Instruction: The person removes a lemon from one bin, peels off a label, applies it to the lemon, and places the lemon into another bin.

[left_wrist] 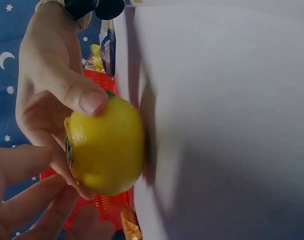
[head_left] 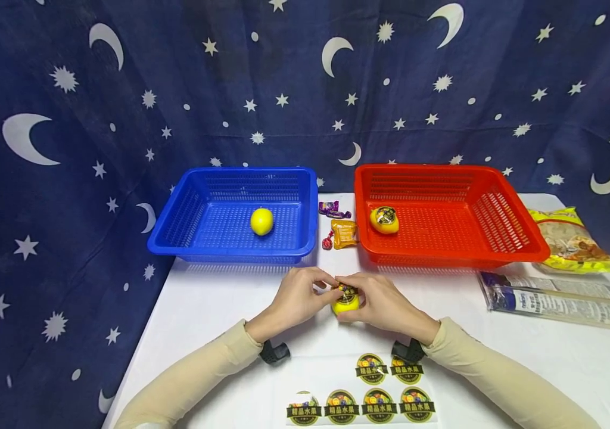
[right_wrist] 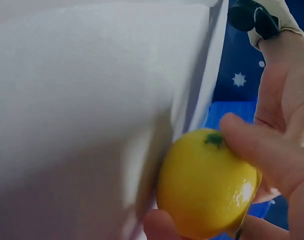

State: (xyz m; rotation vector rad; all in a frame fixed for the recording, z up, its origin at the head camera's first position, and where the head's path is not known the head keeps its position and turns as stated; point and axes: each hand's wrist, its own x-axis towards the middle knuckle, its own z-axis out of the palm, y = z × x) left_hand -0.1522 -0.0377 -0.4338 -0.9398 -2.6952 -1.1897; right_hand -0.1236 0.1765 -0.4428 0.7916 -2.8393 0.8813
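Note:
A yellow lemon (head_left: 345,306) with a round black-and-gold sticker (head_left: 348,292) on its upper side stands over the white table. My right hand (head_left: 388,302) grips the lemon between thumb and fingers. From the other side, my left hand (head_left: 298,298) touches the sticker, its fingers fairly straight. The left wrist view shows the lemon's bare yellow side (left_wrist: 109,147), with the sticker edge-on at its left. In the right wrist view, a green stem mark shows on the lemon (right_wrist: 207,185), and the sticker is mostly hidden. Several matching fruit stickers (head_left: 379,405) lie on a sheet nearer the body.
Behind the hands stand a blue basket (head_left: 235,255) with one plain lemon (head_left: 261,221) and a red basket (head_left: 450,257) with a stickered lemon (head_left: 385,221). Wrapped sweets (head_left: 344,234) lie between them. At right are a yellow food bag (head_left: 573,241) and long clear packages (head_left: 568,302).

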